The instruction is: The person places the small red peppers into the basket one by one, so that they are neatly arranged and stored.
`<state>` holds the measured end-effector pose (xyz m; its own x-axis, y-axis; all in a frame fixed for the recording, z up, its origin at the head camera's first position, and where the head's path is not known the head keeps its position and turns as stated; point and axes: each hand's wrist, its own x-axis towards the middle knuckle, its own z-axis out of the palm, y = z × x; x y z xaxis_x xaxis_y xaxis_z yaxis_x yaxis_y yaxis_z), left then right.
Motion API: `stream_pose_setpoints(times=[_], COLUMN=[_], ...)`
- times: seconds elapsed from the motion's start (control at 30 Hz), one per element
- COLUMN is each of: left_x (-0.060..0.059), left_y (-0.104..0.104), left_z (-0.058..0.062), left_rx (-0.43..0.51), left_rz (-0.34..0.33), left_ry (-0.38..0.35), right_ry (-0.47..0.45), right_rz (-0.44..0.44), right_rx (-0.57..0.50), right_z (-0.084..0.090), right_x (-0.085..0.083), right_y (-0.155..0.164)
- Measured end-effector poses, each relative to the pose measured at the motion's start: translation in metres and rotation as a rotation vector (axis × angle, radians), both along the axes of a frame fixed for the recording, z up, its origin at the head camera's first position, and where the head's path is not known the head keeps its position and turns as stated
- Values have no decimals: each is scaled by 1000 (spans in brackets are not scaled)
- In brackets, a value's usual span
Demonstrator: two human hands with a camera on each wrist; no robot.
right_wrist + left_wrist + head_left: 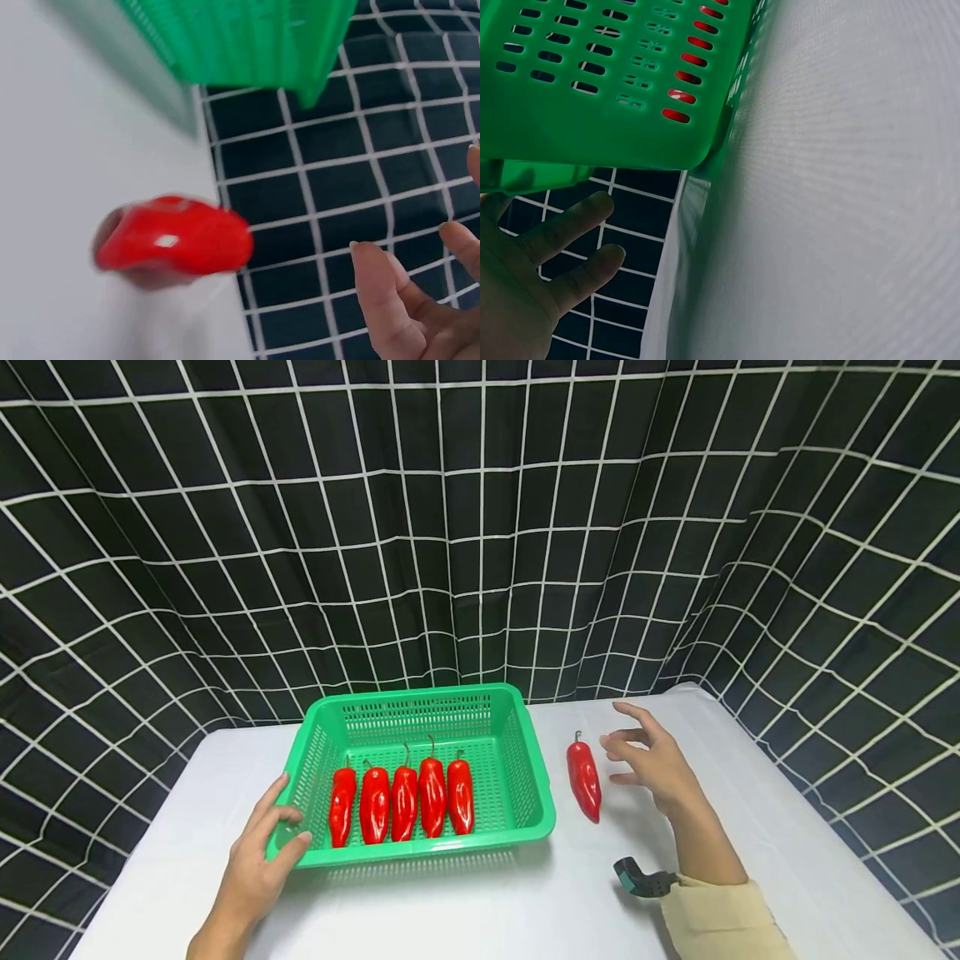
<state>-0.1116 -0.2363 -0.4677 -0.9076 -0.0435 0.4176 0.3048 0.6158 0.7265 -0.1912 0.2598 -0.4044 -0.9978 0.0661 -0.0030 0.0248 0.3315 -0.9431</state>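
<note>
A green slotted basket (525, 752) sits on the white table and holds several red peppers (405, 797) side by side. My left hand (262, 852) holds the basket's front left corner, thumb on the rim. In the left wrist view the basket's underside (592, 112) fills the top and my fingers (570, 225) reach up to it. One more red pepper (584, 777) lies on the table to the right of the basket. My right hand (652, 760) hovers open just right of it, fingers spread, not touching. The right wrist view shows that pepper (176, 240) blurred, with my fingertips (382, 292) apart from it.
The white table (465, 902) is ringed by a black curtain with a white grid (480, 527) at the back and both sides. A wrist camera mount (637, 878) sticks out by my right sleeve. Bare tabletop lies in front of the basket and to the right.
</note>
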Motion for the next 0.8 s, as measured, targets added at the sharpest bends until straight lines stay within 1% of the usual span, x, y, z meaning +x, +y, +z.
stream_pose_setpoints(times=[0.07,0.2,0.47,0.7,0.8], left_x=[0,1,-3,1,0], left_y=[0,0,2,1,1], left_z=[-1,-1,0,2,0], left_rx=[3,0,-3,-20,-20], left_rz=[-3,7,-4,17,16], left_ry=[3,0,17,2,7], right_ry=[-35,-65,-104,-137,-147], right_rz=[-15,-20,6,54,63], right_rx=[9,33,73,143,157], right_z=[-6,-16,-30,-46,-51], right_x=[-4,-10,-17,-24,-27], right_y=[3,7,8,1,1])
